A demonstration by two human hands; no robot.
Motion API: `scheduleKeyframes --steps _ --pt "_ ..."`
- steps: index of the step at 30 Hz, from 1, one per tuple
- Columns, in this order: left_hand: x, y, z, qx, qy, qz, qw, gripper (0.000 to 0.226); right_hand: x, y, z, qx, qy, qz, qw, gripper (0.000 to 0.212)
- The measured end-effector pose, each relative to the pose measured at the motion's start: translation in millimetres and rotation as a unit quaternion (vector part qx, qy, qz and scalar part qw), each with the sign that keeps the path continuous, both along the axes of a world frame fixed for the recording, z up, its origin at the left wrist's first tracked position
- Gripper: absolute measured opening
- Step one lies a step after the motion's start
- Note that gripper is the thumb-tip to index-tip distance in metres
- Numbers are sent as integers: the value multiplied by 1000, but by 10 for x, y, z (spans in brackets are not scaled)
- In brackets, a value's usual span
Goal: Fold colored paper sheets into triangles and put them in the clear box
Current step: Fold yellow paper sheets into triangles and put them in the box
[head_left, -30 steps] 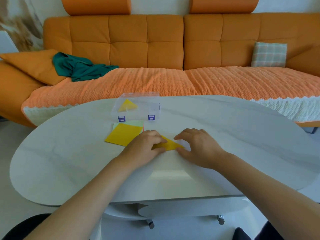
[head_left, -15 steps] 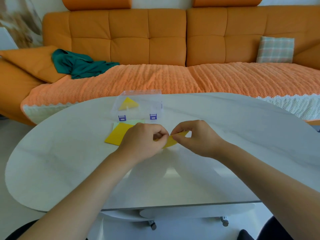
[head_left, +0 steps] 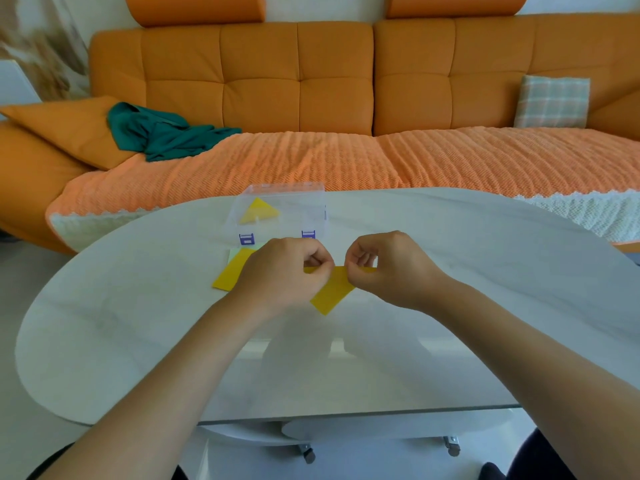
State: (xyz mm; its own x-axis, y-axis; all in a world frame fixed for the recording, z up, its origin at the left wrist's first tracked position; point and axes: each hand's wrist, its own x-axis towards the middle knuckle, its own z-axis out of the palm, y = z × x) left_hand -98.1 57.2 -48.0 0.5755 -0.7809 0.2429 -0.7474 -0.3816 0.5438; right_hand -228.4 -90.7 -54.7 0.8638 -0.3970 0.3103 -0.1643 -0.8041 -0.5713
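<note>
The fingers (head_left: 321, 269) of the left hand (head_left: 280, 271) and of the right hand (head_left: 384, 268) are curled and pinched together on the top edge of a folded yellow paper (head_left: 332, 292). The paper is held up just in front of the clear box (head_left: 304, 216), with its lower corner pointing down. Whether that corner touches the worktop (head_left: 450, 289) cannot be told.

The two pinches sit close together, so a pull in opposite directions could tear the thin sheet or drag its layers out of register. The triangle would then be lopsided. A weak crease would probably let the paper spring open once it is released.

One yellow triangle (head_left: 258, 211) already lies inside the box. It cannot be made out whether a lid is on; if one is, a hand would have to be freed and the fold could slip.

At the box's front left corner, a flat yellow sheet (head_left: 230, 277) rests on a pale green sheet (head_left: 235, 253), partly under the left hand. These could be swept askew by a careless reach toward the box.
</note>
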Motion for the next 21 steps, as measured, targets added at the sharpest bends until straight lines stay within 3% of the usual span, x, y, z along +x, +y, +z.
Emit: scheduleKeyframes --steps 8,13,21 --pt "278 156 57 33 -47 41 998 9 -29 -265 -137 -30 31 -66 997 7" --pt "172 107 28 11 -37 22 999 8 36 -74 -61 84 -27 -19 996 8" --pt "22 39 32 22 -71 8 997 12 67 -35 -80 15 -10 18 1000 8"
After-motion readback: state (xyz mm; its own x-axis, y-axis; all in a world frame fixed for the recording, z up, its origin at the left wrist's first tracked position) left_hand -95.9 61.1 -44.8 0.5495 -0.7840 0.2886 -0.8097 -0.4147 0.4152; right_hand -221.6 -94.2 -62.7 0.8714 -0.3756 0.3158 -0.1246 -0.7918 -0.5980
